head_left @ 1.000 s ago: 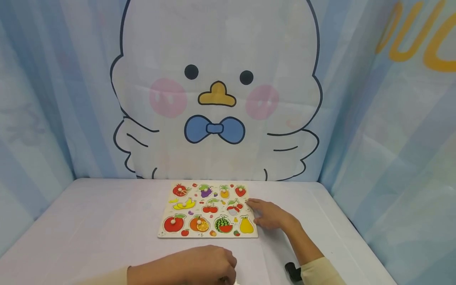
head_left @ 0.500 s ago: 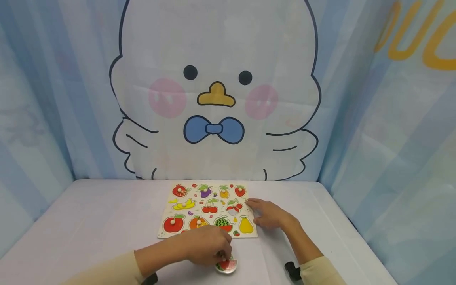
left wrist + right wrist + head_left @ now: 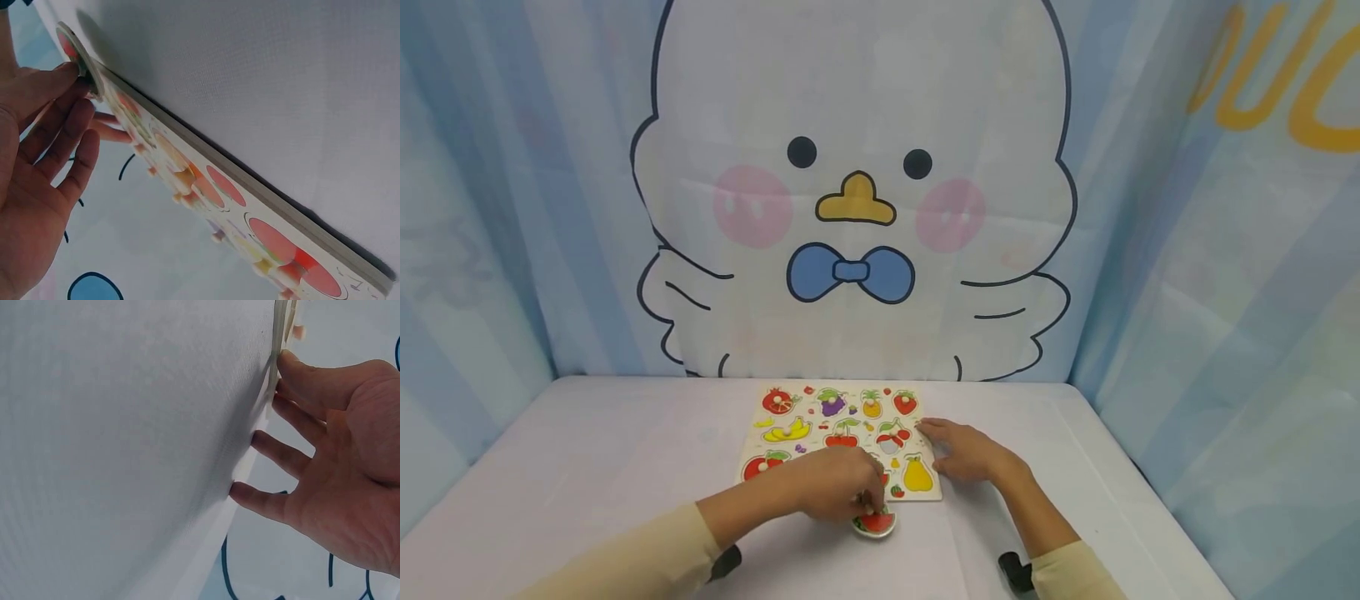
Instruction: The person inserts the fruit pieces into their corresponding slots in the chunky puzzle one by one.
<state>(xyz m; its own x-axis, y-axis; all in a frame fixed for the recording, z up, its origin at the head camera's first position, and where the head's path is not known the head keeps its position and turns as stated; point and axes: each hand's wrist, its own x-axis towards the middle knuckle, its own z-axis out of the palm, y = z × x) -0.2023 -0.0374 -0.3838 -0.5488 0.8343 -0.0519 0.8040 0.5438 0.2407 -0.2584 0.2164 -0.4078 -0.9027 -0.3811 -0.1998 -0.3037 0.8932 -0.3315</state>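
Observation:
My left hand (image 3: 842, 485) pinches a round watermelon puzzle piece (image 3: 876, 523) between thumb and fingers, just over the near edge of a fruit puzzle board (image 3: 932, 495). In the left wrist view the watermelon piece (image 3: 67, 45) stands tilted at the end of the board, its other fingers loosely bent. My right hand (image 3: 966, 452) lies at the board's right side with fingers spread. The right wrist view shows the thumb and index finger of the right hand (image 3: 344, 437) at the board's edge (image 3: 279, 331), and the other fingertips down on the tabletop.
Fruit pieces with knobs sit in the board, among them a pear (image 3: 917, 473), a banana (image 3: 788, 430) and a strawberry (image 3: 906, 402). A white cloth (image 3: 625, 467) covers the table. Behind it hangs a curtain with a cartoon duck (image 3: 857, 333). Black devices (image 3: 1017, 572) show at both wrists.
My left hand has moved from the front of the table forward to the board, bringing the watermelon piece into view. It now covers part of the board's bottom row. The right hand stays still.

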